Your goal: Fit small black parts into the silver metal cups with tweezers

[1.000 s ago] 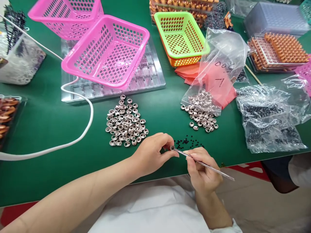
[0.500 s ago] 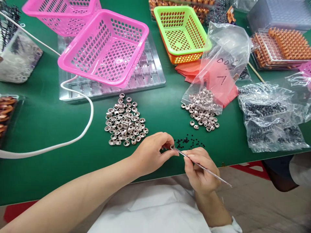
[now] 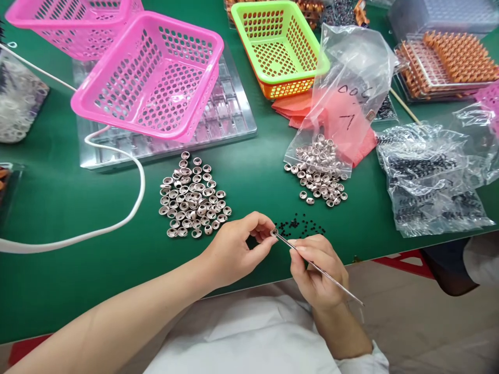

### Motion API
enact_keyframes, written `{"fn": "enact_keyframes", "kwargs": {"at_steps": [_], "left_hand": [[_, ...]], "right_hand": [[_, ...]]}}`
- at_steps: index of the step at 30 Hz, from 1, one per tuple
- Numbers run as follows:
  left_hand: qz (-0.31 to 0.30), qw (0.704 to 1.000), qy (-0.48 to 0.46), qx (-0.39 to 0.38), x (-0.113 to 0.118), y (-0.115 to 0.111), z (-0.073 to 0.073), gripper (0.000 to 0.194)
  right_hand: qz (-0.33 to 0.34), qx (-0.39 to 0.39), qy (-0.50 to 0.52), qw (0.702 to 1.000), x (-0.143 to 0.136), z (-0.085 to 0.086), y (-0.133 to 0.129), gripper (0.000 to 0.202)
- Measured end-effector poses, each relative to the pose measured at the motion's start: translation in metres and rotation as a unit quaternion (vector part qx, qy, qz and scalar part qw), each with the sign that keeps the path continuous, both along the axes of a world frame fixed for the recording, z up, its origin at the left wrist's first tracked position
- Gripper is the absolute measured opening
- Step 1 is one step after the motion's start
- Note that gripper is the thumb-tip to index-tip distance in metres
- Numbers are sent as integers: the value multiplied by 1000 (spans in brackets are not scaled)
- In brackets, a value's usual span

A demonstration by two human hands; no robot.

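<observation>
Between the thumb and fingertips of my left hand (image 3: 237, 249) is a small silver metal ring (image 3: 274, 232), pinched over the front of the table. My right hand (image 3: 322, 270) grips a thin metal rod-like tool (image 3: 335, 281), pen fashion. The tool's tip meets the ring; whether it sits inside the hole I cannot tell. Small black pieces (image 3: 300, 226) lie scattered just beyond my fingers. To the left is a heap of silver rings (image 3: 195, 200). Another pile of silver rings (image 3: 323, 184) spills from a clear plastic bag (image 3: 353, 78) with handwriting on it.
A pink basket (image 3: 146, 124) rests on a clear compartment tray (image 3: 234, 122). A white cable (image 3: 136, 205) curves along the left. Behind the bag stands a green basket (image 3: 278, 78) nested in an orange one. Clear bags of dark parts (image 3: 432, 192) lie at the right.
The whole view has shifted slightly, with the table's contents appearing further left. Both hands keep their hold, and the tool's tip stays at the ring.
</observation>
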State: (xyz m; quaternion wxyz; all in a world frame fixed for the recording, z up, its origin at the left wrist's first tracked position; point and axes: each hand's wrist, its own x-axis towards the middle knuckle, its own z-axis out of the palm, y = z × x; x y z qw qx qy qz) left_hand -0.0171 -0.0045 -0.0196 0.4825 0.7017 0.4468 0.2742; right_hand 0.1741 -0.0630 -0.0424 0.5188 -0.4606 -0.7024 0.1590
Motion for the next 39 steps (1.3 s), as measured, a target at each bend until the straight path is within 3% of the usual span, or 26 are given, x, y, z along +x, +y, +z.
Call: {"fn": "enact_keyframes", "kwargs": {"at_steps": [9,28,34,39], "left_hand": [[12,999,11,32,1,-1,-2,18],[3,997,30,77,0,1,-1,10],[5,998,24,64,1,2,-2,9],[12,999,11,44,1,2,-2,11]], "right_hand": [[-1,9,-18,1000,-1,0,1,35],[-6,-24,-9,1000,1,7,0,34],[-7,-66,28,997,3,6,1,35],[13,-31,4,999,6,8,4,37]]}}
